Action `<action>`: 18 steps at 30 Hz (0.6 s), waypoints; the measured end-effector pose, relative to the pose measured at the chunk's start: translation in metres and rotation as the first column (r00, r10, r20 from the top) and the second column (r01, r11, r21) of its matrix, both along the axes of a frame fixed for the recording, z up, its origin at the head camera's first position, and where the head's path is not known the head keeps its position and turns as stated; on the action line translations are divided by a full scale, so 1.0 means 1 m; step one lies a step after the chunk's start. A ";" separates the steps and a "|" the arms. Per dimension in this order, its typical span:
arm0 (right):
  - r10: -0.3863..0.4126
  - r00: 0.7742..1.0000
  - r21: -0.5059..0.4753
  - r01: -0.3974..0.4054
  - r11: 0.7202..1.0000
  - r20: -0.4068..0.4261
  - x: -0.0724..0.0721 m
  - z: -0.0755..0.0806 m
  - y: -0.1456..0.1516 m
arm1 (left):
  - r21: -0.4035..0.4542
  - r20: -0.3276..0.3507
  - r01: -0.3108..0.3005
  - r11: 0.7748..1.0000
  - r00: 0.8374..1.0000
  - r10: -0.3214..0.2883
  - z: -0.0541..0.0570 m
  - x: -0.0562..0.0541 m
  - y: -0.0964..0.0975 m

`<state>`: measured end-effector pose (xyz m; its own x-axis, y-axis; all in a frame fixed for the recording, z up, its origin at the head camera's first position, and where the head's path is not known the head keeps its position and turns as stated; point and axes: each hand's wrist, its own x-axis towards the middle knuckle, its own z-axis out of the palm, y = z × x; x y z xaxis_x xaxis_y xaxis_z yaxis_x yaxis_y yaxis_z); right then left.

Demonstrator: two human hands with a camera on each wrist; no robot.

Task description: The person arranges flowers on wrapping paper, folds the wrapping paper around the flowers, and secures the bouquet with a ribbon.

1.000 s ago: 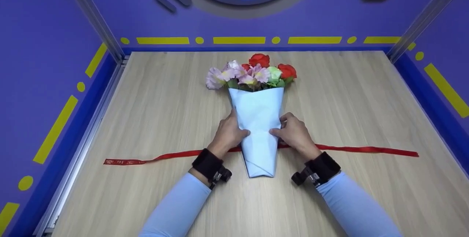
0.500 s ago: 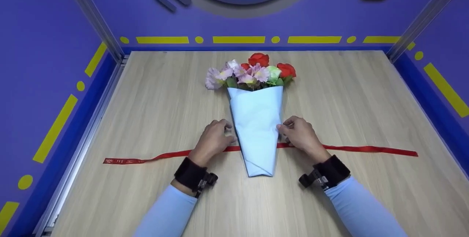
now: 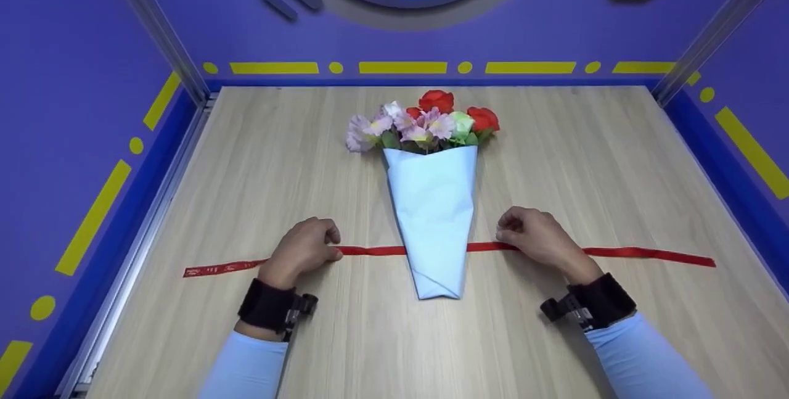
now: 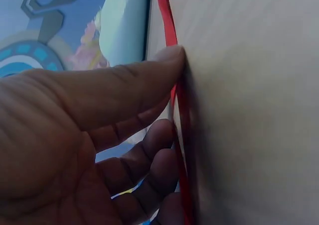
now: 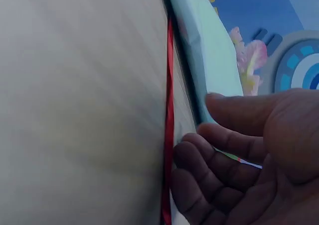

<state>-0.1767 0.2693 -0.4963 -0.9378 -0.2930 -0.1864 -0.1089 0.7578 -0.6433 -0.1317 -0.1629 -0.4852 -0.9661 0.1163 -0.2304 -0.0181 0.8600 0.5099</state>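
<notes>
A bouquet (image 3: 431, 201) lies on the table, wrapped in pale blue paper, with red, pale purple, white and green flowers at its far end. Under its lower part runs a long red ribbon (image 3: 376, 251), out to both sides. My left hand (image 3: 302, 248) is over the ribbon left of the bouquet. In the left wrist view its thumb tip overlaps the ribbon (image 4: 168, 21), the other fingers loosely bent beside it. To the right, my right hand (image 3: 539, 235) hovers along the ribbon (image 5: 170, 85), fingers loosely curled and thumb apart from them. Both hands are off the paper.
The light wooden table (image 3: 345, 349) is bounded by a blue back wall (image 3: 216, 29) with yellow marks and by blue side walls. Metal posts (image 3: 163, 29) stand at the far corners. A black strap with a small camera (image 3: 268, 305) is on each wrist.
Both hands have let go of the wrapped bouquet and moved apart, outward along the ribbon. The ribbon has shifted slightly right. The bouquet stays in place.
</notes>
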 end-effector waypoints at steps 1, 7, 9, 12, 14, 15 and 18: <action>0.021 1.000 0.013 -0.021 1.000 0.010 0.001 0.001 0.005 | -0.003 -0.001 -0.010 1.000 1.000 0.010 0.000 0.000 -0.002; 0.127 0.992 0.097 -0.129 0.987 0.024 0.005 0.005 0.028 | -0.026 -0.040 -0.067 0.997 0.997 0.065 0.001 0.000 -0.008; 0.141 0.990 0.114 -0.141 0.984 0.006 0.004 0.004 0.032 | -0.038 -0.062 -0.115 0.993 0.992 0.112 0.000 0.000 -0.009; 0.141 0.990 0.123 -0.137 0.983 -0.024 0.002 0.001 0.035 | -0.054 -0.095 -0.194 0.980 0.978 0.188 0.000 0.001 -0.007; 0.125 0.991 0.129 -0.118 0.985 -0.049 0.000 -0.001 0.036 | -0.041 -0.099 -0.228 0.973 0.970 0.223 0.001 0.002 -0.004; 0.113 0.992 0.130 -0.104 0.986 -0.059 -0.001 -0.002 0.036 | -0.024 -0.100 -0.241 0.970 0.966 0.238 0.002 0.002 -0.002; 0.073 0.994 0.107 -0.065 0.992 -0.081 -0.003 -0.003 0.036 | 0.054 -0.118 -0.257 0.965 0.958 0.261 0.003 0.002 0.003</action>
<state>-0.1801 0.3056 -0.4993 -0.9297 -0.3408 -0.1401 -0.2139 0.8088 -0.5478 -0.1301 -0.1601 -0.4827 -0.9849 -0.1354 -0.1083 -0.1728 0.8141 0.5544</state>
